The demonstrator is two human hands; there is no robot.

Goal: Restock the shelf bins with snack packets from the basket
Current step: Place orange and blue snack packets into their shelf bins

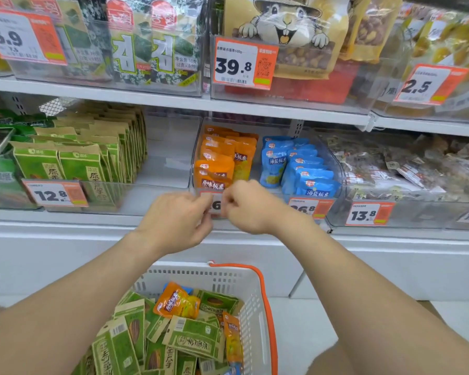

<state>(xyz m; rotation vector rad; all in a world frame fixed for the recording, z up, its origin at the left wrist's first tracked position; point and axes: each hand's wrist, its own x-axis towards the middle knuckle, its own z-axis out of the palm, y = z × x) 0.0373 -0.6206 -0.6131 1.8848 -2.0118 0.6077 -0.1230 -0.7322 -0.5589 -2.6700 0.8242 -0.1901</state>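
Hands: left hand & right hand, both pinched on price tag at bin front.
Bin: orange packets.
Basket: green packets below.

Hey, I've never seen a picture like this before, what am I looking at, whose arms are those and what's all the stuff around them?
There is no machine here. A person wears a camera on the head, so the one picture looks forward and down along their own bare arms. They stand at a shop shelf of clear bins. The left hand and right hand meet at the front edge of the bin of orange packets, over its price tag. Whether they pinch the tag or the bin edge I cannot tell; neither clearly holds a packet. Beside that bin are blue packets, and further left, green packets. Below stands a white basket with an orange handle, holding more green and orange packets to put on the shelf.
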